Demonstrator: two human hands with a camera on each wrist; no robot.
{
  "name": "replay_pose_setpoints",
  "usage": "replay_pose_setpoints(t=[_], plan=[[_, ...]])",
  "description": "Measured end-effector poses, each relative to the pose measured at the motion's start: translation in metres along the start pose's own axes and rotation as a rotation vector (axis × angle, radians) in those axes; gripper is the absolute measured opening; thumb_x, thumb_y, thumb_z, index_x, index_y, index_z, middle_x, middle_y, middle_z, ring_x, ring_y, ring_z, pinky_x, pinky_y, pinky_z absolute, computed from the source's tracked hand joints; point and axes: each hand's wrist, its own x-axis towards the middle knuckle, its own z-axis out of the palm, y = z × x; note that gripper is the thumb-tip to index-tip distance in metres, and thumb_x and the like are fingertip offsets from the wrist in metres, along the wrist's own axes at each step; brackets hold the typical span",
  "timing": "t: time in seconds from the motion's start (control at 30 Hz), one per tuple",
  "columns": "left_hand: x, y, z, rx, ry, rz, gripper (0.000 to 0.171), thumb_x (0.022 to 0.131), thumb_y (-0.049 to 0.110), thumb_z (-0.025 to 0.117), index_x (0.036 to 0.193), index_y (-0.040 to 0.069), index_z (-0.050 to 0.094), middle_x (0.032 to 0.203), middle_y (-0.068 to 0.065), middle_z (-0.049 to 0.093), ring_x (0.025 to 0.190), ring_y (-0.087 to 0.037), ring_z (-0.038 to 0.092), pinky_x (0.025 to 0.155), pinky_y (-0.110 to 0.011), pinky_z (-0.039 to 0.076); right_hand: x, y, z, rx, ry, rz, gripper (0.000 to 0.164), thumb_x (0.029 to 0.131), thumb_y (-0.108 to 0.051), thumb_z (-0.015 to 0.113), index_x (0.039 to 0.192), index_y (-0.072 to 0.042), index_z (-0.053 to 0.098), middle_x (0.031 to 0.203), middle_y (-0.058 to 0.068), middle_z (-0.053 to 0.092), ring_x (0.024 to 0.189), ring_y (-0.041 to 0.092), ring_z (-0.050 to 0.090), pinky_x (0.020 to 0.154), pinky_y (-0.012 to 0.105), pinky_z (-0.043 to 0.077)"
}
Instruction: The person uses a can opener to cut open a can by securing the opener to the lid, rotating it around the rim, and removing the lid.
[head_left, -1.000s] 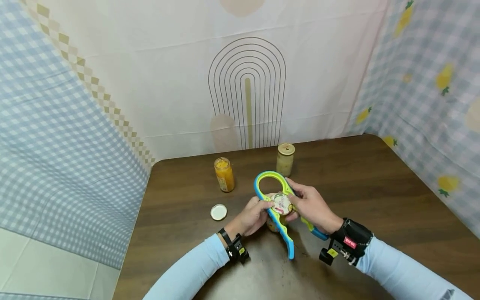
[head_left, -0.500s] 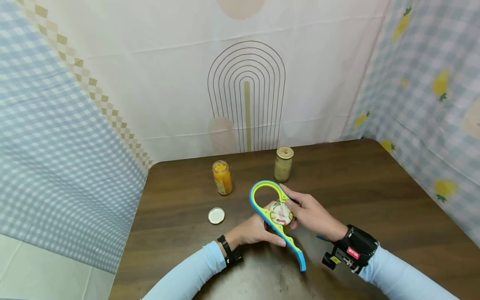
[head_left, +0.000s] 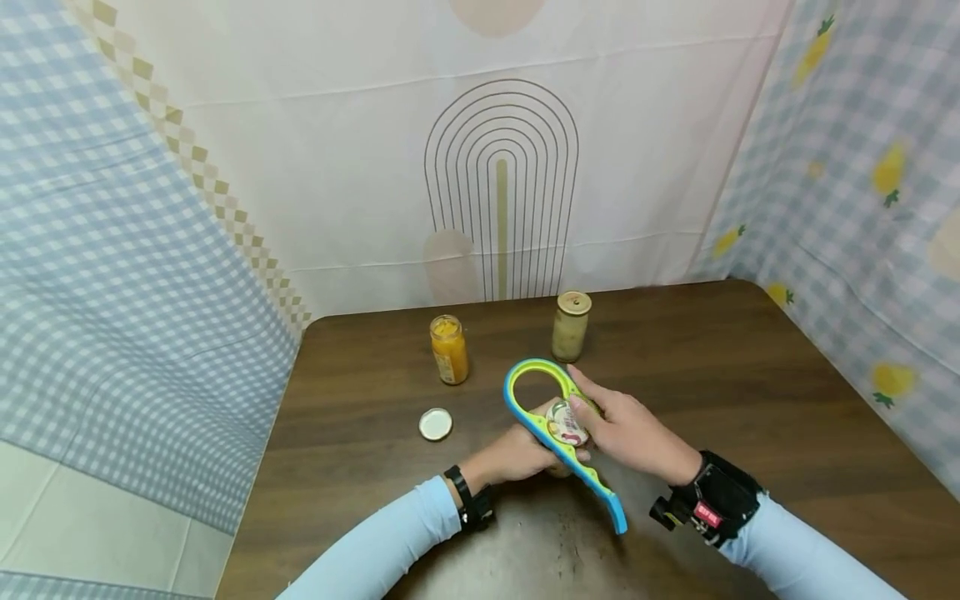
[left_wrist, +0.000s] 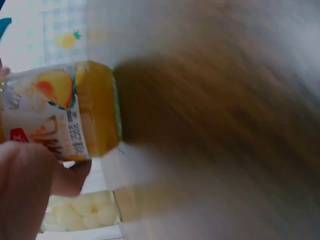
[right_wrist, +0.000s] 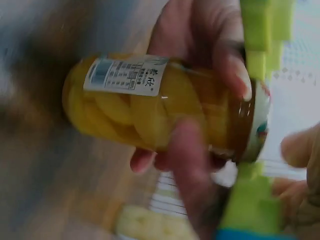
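Observation:
My left hand (head_left: 517, 454) grips a glass jar of yellow fruit pieces (right_wrist: 145, 107) around its body. In the left wrist view the same jar shows a fruit-print label and its base faces the table. A green-and-blue jar opener (head_left: 596, 482) lies across the jar's top, its arms on either side of the patterned lid (head_left: 567, 423). With the thumb near the lid, my right hand (head_left: 637, 437) holds the opener's right arm, mostly hidden under the palm. In the right wrist view, the opener's green teeth (right_wrist: 252, 200) sit at the lid's edge.
An uncapped jar of orange contents (head_left: 449, 357) stands at the back left of the brown table (head_left: 360, 375). In front of it lies a loose white lid (head_left: 436, 424). A capped jar of pale round pieces (head_left: 571, 329) stands behind my right hand.
My left hand has left the opener's left arm and now wraps the jar lower down. The opener's free handle end has swung to the right. My right hand keeps its hold.

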Motion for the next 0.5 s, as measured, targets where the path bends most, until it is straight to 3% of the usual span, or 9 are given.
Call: replay_pose_setpoints(t=[0.07,0.1,0.17,0.2,0.27,0.37,0.43,0.5], plan=[[0.001,0.001,0.003,0.026,0.042,-0.012,0.046,0.096,0.005,0.071,0.136,0.016,0.053,0.123,-0.006,0.066,0.103,-0.006,0.06,0.088,-0.022,0.052,-0.009,-0.003,0.001,-0.179,0.05,-0.01,0.083,0.1,-0.062,0.051,0.161,-0.01,0.027,0.101,0.012,0.07,0.085,0.023,0.068,0.074,0.041,0.057],[0.001,0.002,0.004,0.029,0.06,-0.019,0.046,0.096,0.006,0.071,0.137,0.017,0.052,0.124,-0.006,0.066,0.106,-0.006,0.061,0.091,-0.024,0.052,-0.015,-0.005,0.001,-0.255,0.069,-0.013,0.094,0.095,-0.069,0.053,0.16,-0.006,0.028,0.111,0.016,0.07,0.094,0.028,0.068,0.081,0.047,0.056],[0.002,0.002,0.006,0.038,0.089,-0.026,0.047,0.096,0.008,0.071,0.139,0.017,0.052,0.128,-0.008,0.065,0.112,-0.008,0.061,0.097,-0.027,0.052,-0.026,-0.009,0.003,-0.393,0.091,-0.018,0.116,0.082,-0.083,0.057,0.158,0.0,0.029,0.142,0.024,0.056,0.122,0.04,0.058,0.095,0.06,0.05],[0.002,0.002,0.007,0.055,0.1,-0.029,0.048,0.097,0.01,0.071,0.139,0.018,0.051,0.128,-0.007,0.065,0.113,-0.008,0.061,0.098,-0.027,0.052,-0.031,-0.01,0.005,-0.449,0.09,-0.018,0.125,0.075,-0.088,0.058,0.158,0.002,0.029,0.15,0.027,0.049,0.129,0.045,0.053,0.098,0.065,0.047],[0.002,0.002,0.009,0.075,0.118,-0.024,0.051,0.096,0.01,0.073,0.141,0.019,0.05,0.131,-0.006,0.064,0.116,-0.009,0.06,0.099,-0.028,0.051,-0.038,-0.012,0.007,-0.536,0.09,-0.019,0.135,0.067,-0.092,0.06,0.157,0.005,0.029,0.147,0.029,0.05,0.125,0.046,0.054,0.096,0.066,0.047],[0.001,0.003,0.013,0.124,0.15,-0.003,0.058,0.094,0.005,0.073,0.144,0.019,0.047,0.135,-0.005,0.062,0.118,-0.009,0.059,0.1,-0.027,0.05,-0.041,-0.012,0.013,-0.603,0.113,-0.024,0.134,0.066,-0.08,0.076,0.154,0.008,0.03,0.14,0.03,0.053,0.118,0.045,0.058,0.091,0.063,0.05],[0.0,0.004,0.017,0.124,0.159,0.007,0.062,0.092,0.0,0.072,0.145,0.019,0.046,0.135,-0.006,0.061,0.116,-0.01,0.058,0.096,-0.025,0.05,-0.041,-0.01,0.017,-0.611,0.143,-0.036,0.121,0.071,-0.061,0.086,0.151,0.012,0.033,0.133,0.031,0.055,0.112,0.045,0.059,0.088,0.061,0.052],[-0.001,0.005,0.021,0.099,0.171,0.004,0.065,0.09,-0.002,0.073,0.145,0.019,0.045,0.134,-0.006,0.061,0.111,-0.01,0.059,0.088,-0.025,0.053,-0.041,-0.007,0.021,-0.608,0.169,-0.055,0.106,0.073,-0.041,0.089,0.147,0.014,0.036,0.128,0.032,0.055,0.107,0.044,0.059,0.086,0.058,0.054]])
